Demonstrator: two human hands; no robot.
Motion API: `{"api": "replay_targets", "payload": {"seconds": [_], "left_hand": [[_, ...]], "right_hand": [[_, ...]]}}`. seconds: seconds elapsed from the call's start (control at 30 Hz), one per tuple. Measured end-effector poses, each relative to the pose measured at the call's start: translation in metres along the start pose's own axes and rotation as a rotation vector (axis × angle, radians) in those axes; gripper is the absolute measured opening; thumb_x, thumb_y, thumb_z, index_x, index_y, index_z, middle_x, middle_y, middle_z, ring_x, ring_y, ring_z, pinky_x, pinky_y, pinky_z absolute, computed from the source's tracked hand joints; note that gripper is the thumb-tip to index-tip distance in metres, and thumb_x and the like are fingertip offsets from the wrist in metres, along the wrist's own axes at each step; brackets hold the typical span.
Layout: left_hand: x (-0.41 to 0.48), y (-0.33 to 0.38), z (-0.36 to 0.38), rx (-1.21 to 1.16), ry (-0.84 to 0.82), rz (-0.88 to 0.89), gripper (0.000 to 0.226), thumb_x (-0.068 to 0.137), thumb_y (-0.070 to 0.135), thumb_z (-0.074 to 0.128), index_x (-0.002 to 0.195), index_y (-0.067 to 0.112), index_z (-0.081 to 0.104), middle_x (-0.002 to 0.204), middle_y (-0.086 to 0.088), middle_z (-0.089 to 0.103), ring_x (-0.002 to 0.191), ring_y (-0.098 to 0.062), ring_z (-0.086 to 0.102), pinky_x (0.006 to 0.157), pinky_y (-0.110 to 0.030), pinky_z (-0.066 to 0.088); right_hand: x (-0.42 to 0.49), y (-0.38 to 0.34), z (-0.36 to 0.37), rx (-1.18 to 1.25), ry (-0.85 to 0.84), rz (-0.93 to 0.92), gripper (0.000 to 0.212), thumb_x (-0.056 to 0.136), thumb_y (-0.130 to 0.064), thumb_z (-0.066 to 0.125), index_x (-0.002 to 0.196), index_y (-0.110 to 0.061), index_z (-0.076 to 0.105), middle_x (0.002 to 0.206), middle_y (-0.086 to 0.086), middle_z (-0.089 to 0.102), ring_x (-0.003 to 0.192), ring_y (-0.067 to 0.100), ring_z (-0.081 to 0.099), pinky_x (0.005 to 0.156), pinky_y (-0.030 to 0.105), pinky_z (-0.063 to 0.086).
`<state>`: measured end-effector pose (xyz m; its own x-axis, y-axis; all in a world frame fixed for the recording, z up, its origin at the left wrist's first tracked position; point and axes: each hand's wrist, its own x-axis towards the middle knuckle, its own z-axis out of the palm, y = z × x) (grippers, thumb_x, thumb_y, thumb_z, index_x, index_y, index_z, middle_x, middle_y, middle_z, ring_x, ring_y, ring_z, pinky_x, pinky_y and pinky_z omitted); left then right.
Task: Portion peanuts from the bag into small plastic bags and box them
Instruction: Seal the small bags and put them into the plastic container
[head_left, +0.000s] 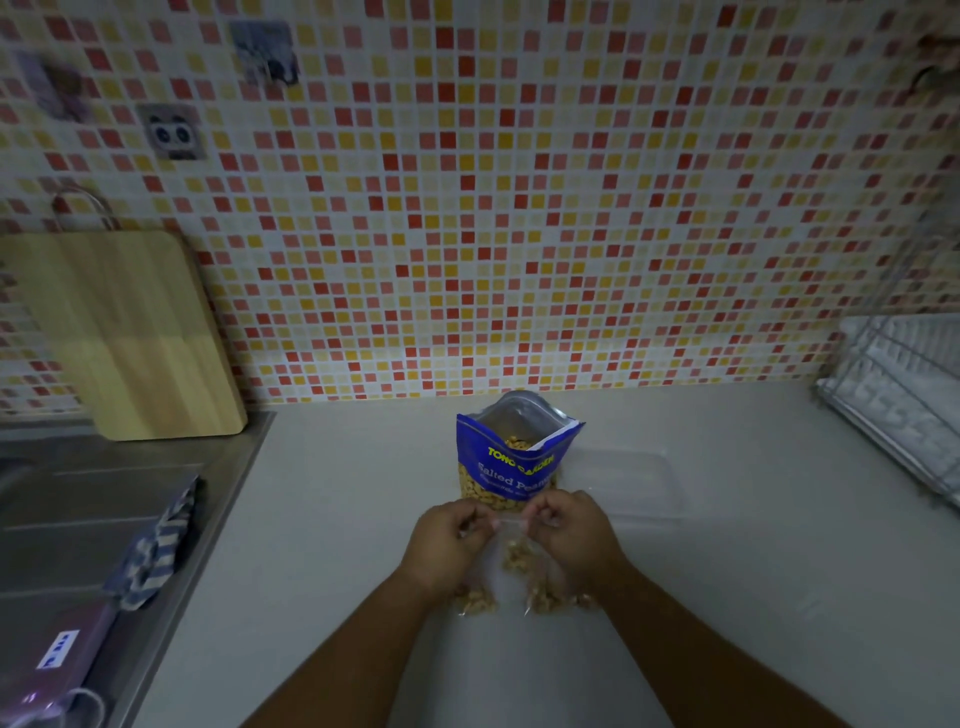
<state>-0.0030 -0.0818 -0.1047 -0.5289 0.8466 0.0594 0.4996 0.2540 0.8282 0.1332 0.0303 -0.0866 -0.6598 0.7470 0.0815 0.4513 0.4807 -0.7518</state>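
In the head view, the left hand (445, 540) and the right hand (570, 535) pinched with their fingers the top edge of a small plastic bag (515, 551) with peanuts inside, above the table (332, 519). The open blue peanut bag (511, 462) stood just behind the hands. Two filled small bags (545, 597) lay below the wrists.

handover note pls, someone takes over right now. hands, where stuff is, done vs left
Left hand and right hand: both pinch the top edge of a small plastic bag holding peanuts, apparently sealing it.
Peanut bag: upright, open, behind the hands.
Two filled small bags lie on the counter under the wrists.
Clear box: right of the peanut bag, looks empty.
Left: finish sealing, box the bags.
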Motion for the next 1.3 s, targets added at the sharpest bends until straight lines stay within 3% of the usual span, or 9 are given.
{"api": "replay_targets", "payload": {"seconds": [0.13, 0.27, 0.4, 0.5, 0.63, 0.93, 1.1, 1.2, 1.3], "left_hand": [[-0.002, 0.011, -0.004, -0.042, -0.005, 0.031, 0.009, 0.085, 0.019, 0.066, 0.080, 0.026, 0.068, 0.076, 0.006, 0.068, 0.066, 0.006, 0.056, 0.062, -0.008, 0.040], [-0.004, 0.022, -0.007, -0.033, 0.031, 0.104, 0.009, 0.083, 0.021, 0.064, 0.076, 0.023, 0.069, 0.072, 0.006, 0.067, 0.072, -0.005, 0.060, 0.061, -0.012, 0.041], [-0.004, 0.028, -0.010, -0.004, 0.049, 0.161, 0.018, 0.078, 0.030, 0.057, 0.078, 0.017, 0.069, 0.076, 0.003, 0.070, 0.072, -0.010, 0.062, 0.065, -0.023, 0.047], [-0.004, 0.033, -0.010, 0.011, 0.073, 0.182, 0.011, 0.076, 0.029, 0.057, 0.074, 0.023, 0.066, 0.070, 0.010, 0.064, 0.071, -0.008, 0.060, 0.062, -0.017, 0.043], [-0.005, 0.033, -0.012, 0.010, 0.086, 0.168, 0.014, 0.075, 0.028, 0.056, 0.077, 0.018, 0.066, 0.070, 0.015, 0.058, 0.073, -0.001, 0.057, 0.068, -0.024, 0.047], [-0.007, 0.038, -0.012, 0.015, 0.087, 0.178, 0.023, 0.075, 0.038, 0.054, 0.078, 0.018, 0.065, 0.077, 0.006, 0.061, 0.075, -0.011, 0.059, 0.070, -0.027, 0.047], [-0.006, 0.034, -0.015, 0.024, 0.100, 0.175, 0.010, 0.079, 0.026, 0.058, 0.078, 0.018, 0.063, 0.074, 0.011, 0.056, 0.071, -0.003, 0.054, 0.066, -0.018, 0.042], [-0.005, 0.032, -0.020, 0.017, 0.109, 0.153, 0.006, 0.083, 0.024, 0.060, 0.077, 0.023, 0.061, 0.075, 0.012, 0.056, 0.072, -0.002, 0.055, 0.066, -0.015, 0.041], [-0.005, 0.033, -0.019, -0.032, 0.111, 0.140, 0.006, 0.077, 0.031, 0.056, 0.072, 0.032, 0.058, 0.077, 0.008, 0.060, 0.075, -0.010, 0.059, 0.069, -0.025, 0.046]], "right_hand": [[-0.001, -0.006, -0.007, 0.045, -0.013, 0.002, 0.018, 0.062, -0.038, 0.073, 0.062, -0.046, 0.058, 0.081, 0.006, 0.063, 0.080, 0.014, 0.056, 0.063, 0.008, 0.037], [-0.002, -0.019, -0.015, -0.050, -0.042, -0.066, 0.025, 0.069, -0.032, 0.076, 0.062, -0.046, 0.056, 0.073, -0.012, 0.048, 0.077, 0.002, 0.048, 0.070, 0.007, 0.039], [-0.003, -0.023, -0.015, -0.131, 0.010, -0.117, 0.007, 0.073, -0.024, 0.072, 0.073, -0.030, 0.068, 0.076, -0.013, 0.049, 0.072, -0.003, 0.043, 0.064, 0.004, 0.034], [0.000, -0.025, -0.011, -0.173, 0.017, -0.155, 0.019, 0.073, -0.023, 0.069, 0.068, -0.037, 0.057, 0.088, -0.005, 0.062, 0.075, -0.010, 0.040, 0.063, 0.001, 0.031], [-0.002, -0.028, -0.015, -0.123, 0.033, -0.141, 0.027, 0.072, -0.022, 0.072, 0.063, -0.040, 0.054, 0.088, -0.009, 0.053, 0.077, -0.011, 0.044, 0.062, -0.003, 0.034], [-0.001, -0.034, -0.014, -0.156, -0.013, -0.197, 0.006, 0.076, -0.022, 0.068, 0.073, -0.027, 0.068, 0.087, -0.004, 0.060, 0.087, 0.009, 0.051, 0.084, 0.029, 0.051], [-0.004, -0.034, -0.024, -0.060, -0.004, -0.126, 0.033, 0.074, -0.018, 0.073, 0.059, -0.043, 0.056, 0.084, -0.015, 0.047, 0.079, 0.000, 0.053, 0.071, 0.004, 0.043], [-0.003, -0.030, -0.028, -0.085, -0.037, -0.094, 0.034, 0.077, -0.020, 0.070, 0.059, -0.043, 0.052, 0.081, -0.013, 0.045, 0.086, 0.011, 0.053, 0.076, 0.018, 0.042], [-0.001, -0.031, -0.024, -0.083, -0.040, -0.048, 0.034, 0.080, -0.020, 0.068, 0.058, -0.040, 0.051, 0.088, -0.003, 0.048, 0.084, 0.015, 0.055, 0.077, 0.021, 0.046]]}}
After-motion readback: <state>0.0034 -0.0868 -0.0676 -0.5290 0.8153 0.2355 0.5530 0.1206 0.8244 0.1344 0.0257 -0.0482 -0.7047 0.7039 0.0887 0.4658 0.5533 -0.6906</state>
